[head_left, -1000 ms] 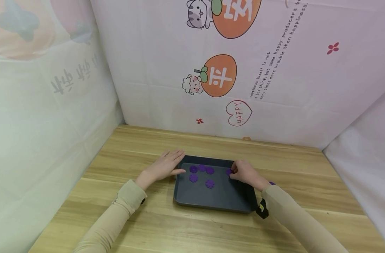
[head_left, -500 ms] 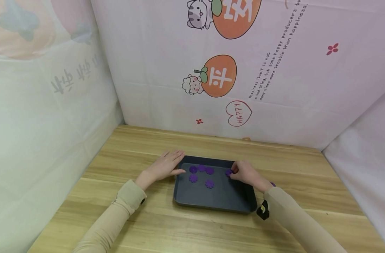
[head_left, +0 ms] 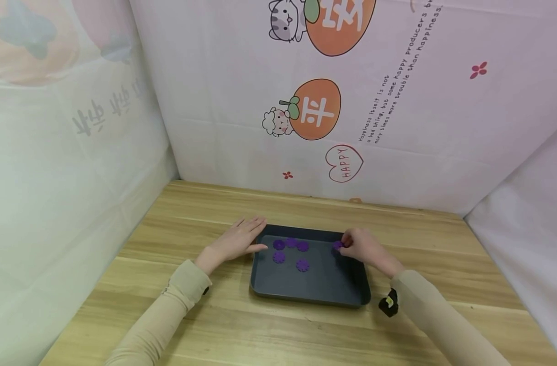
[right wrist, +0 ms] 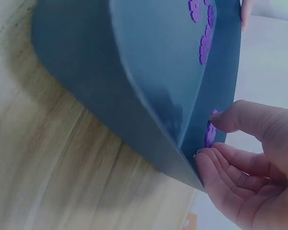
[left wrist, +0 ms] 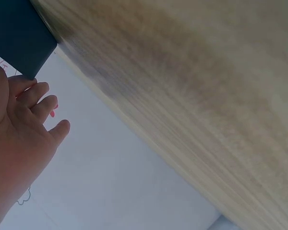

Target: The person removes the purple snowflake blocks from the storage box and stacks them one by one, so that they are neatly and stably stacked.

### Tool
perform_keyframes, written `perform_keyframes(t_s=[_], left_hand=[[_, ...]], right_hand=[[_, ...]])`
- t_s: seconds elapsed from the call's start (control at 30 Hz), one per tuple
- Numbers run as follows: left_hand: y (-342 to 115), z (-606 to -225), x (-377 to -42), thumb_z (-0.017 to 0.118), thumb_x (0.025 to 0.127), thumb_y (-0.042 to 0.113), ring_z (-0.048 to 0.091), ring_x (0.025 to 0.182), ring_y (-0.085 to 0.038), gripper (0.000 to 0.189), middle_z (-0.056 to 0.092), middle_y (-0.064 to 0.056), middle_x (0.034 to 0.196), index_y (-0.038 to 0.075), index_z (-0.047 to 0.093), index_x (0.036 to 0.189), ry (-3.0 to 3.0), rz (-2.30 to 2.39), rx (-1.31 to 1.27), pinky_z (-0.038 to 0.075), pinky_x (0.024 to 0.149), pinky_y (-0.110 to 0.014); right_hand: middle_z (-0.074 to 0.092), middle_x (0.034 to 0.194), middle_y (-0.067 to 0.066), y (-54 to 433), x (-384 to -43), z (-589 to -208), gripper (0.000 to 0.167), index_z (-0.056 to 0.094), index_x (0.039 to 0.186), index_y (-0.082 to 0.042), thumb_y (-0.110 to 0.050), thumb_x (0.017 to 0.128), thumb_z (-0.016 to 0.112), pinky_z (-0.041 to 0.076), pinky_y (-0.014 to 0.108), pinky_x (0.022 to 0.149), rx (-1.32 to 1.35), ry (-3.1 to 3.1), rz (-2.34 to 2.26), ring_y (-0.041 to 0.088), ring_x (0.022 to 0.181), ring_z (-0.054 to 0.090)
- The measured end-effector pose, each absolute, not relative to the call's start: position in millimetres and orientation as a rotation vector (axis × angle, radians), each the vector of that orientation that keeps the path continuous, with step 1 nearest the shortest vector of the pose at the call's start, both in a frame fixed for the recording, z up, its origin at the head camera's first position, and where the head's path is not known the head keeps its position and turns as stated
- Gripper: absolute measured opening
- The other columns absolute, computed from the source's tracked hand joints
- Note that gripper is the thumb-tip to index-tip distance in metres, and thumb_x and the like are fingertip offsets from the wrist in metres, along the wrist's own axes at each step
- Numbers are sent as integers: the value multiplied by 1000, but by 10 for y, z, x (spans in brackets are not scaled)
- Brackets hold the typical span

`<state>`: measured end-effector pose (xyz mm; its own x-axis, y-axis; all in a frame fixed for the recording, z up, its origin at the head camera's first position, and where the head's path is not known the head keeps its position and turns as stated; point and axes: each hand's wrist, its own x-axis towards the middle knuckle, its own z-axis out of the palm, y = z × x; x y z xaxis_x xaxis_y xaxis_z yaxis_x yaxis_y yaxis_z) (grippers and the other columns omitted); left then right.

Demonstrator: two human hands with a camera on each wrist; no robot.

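Note:
A dark grey rectangular tray (head_left: 315,290) stands on the table. My left hand (head_left: 239,239) rests at its far left corner, fingers straight and thumb over the rim. In the left wrist view that hand (left wrist: 26,115) touches the tray's corner (left wrist: 19,38). My right hand (head_left: 362,249), over the far right corner, pinches a purple flower-shaped disc (head_left: 337,245) between thumb and fingers; the right wrist view shows the disc (right wrist: 210,132) on edge. Several similar purple discs lie in the tray, including one scalloped disc (head_left: 302,266) nearer its middle.
The wooden table (head_left: 278,335) extends around the tray. A white printed cloth (head_left: 232,101) hangs behind it, with more cloth at left and right. A black device (head_left: 389,303) is strapped at my right wrist.
My right hand has shifted a little to the right with the purple disc, toward the tray's right wall. A purple thing behind the right wrist is now hidden. My left hand stays put.

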<state>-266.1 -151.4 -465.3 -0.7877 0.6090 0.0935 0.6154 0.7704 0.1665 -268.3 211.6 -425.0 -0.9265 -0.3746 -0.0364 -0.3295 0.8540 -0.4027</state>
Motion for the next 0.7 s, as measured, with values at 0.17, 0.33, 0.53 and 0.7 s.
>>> perform_keyframes(t_s=[0.17, 0.33, 0.53, 0.7], left_hand=[[-1512, -4661, -2670, 50, 100, 52, 30, 151, -32, 76, 31, -16, 162, 4, 30, 155, -2931, -287, -1012, 21, 125, -55], [-1508, -4666, -2683, 48, 100, 54, 29, 152, -31, 77, 30, -15, 162, 4, 29, 156, -2936, -269, -1010, 21, 125, -55], [-1510, -4669, -2686, 48, 100, 54, 29, 151, -31, 77, 30, -15, 162, 4, 29, 156, -2933, -258, -1015, 22, 125, -55], [-1510, -4664, -2677, 49, 100, 54, 29, 151, -32, 77, 31, -16, 162, 4, 30, 156, -2933, -265, -1016, 22, 125, -55]], right_hand=[[73, 88, 17, 2172, -2666, -4218, 23, 69, 94, 7, -11, 82, 76, 60, 38, 71, -555, 2929, -606, 22, 78, 68], [73, 89, 18, 2228, -2659, -4176, 24, 68, 96, 8, -11, 83, 75, 60, 38, 71, -542, 2929, -615, 22, 79, 68], [73, 89, 19, 2279, -2642, -4104, 24, 69, 97, 8, -11, 83, 75, 60, 38, 70, -522, 2938, -633, 24, 79, 69], [73, 90, 19, 2333, -2619, -4070, 25, 69, 98, 8, -12, 83, 75, 59, 38, 69, -521, 2947, -634, 24, 80, 69]])
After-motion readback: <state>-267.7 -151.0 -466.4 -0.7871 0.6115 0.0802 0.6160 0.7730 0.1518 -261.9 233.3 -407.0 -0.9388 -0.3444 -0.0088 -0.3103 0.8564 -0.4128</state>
